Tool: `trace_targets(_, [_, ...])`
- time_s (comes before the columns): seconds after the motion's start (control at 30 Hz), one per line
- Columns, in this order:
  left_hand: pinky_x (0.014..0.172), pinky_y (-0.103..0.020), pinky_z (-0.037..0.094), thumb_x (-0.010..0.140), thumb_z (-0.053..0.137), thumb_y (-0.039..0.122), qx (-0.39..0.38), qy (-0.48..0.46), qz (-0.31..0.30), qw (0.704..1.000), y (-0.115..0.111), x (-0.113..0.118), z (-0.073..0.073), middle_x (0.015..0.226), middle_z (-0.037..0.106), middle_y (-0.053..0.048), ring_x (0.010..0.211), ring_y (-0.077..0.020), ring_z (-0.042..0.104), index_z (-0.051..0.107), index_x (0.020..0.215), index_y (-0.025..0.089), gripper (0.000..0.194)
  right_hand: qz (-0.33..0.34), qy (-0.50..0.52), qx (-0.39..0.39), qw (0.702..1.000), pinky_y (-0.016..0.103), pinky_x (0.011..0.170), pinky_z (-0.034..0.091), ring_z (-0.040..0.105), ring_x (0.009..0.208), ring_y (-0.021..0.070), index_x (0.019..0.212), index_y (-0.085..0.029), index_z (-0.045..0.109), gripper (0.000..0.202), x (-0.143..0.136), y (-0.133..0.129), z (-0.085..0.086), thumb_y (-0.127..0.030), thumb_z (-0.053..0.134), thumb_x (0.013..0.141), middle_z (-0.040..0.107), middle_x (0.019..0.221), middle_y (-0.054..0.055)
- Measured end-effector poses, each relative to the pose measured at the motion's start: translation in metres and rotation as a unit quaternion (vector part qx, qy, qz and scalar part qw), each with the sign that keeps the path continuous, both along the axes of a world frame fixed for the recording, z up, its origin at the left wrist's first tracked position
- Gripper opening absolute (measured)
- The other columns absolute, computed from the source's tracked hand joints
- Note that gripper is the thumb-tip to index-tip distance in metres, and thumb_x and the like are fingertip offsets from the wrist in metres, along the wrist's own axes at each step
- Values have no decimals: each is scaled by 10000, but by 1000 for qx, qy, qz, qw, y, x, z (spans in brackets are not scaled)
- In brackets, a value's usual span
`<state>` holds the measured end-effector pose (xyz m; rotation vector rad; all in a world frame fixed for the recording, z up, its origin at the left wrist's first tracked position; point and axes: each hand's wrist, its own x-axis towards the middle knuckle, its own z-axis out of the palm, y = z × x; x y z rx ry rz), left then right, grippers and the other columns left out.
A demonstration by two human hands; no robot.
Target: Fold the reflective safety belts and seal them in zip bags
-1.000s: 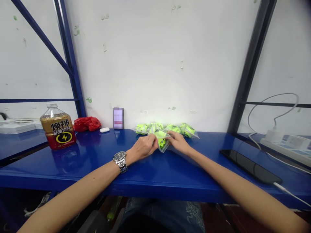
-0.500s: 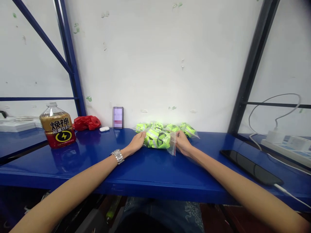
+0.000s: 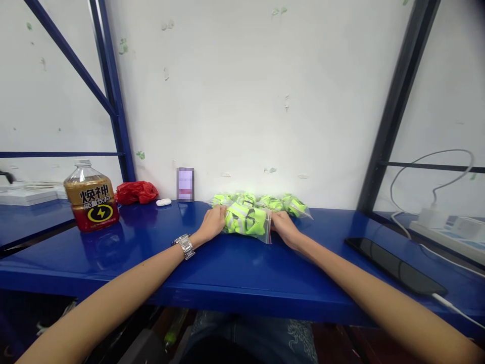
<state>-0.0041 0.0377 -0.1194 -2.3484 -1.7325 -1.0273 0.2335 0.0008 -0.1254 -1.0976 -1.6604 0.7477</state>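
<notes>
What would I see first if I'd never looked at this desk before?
Probably the bright yellow-green bag at the middle of the blue desk, between the left hand and the right hand, with similar bags behind it. Next, perhaps the big gold-and-red bottle standing on the left, with the crumpled red plastic just beyond it.

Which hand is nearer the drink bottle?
Left. The left hand is right of the drink bottle, at the left end of the front bag; the right hand is farther right, at that bag's red-striped end.
</notes>
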Motion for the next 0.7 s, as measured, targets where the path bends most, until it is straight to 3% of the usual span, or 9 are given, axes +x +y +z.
trace_targets(0.1, [654,-316,384,990,253,348,14,41,9,999,2,-2,-1,798,664,-124,763,-259,648,551,896,157,366,86,101,-92,987,332,772,498,620,789,208,773,-189,657,336,-3,-9,7,-433,439,847,672,736,58])
trace_targets(0.27, [630,-311,356,973,283,304,38,79,7,996,1,-5,0,737,662,-118,699,-253,641,586,808,162,373,175,86,-106,975,371,899,443,611,929,245,829,-183,689,339,1,-18,12,-494,588,741,702,926,68])
trace_targets(0.43, [607,-298,304,924,360,249,67,93,-4,993,-5,-5,4,668,651,-82,640,-205,609,592,680,182,344,147,36,-104,983,354,833,445,593,862,231,755,-157,651,405,4,-15,7,-543,718,654,682,845,63])
trace_targets(0.7, [581,-296,261,972,300,310,94,88,-31,991,-10,-1,0,645,633,-56,594,-179,583,574,704,185,402,170,57,-88,980,337,774,497,624,847,219,900,-166,680,414,-4,-18,11,-541,683,724,700,869,62])
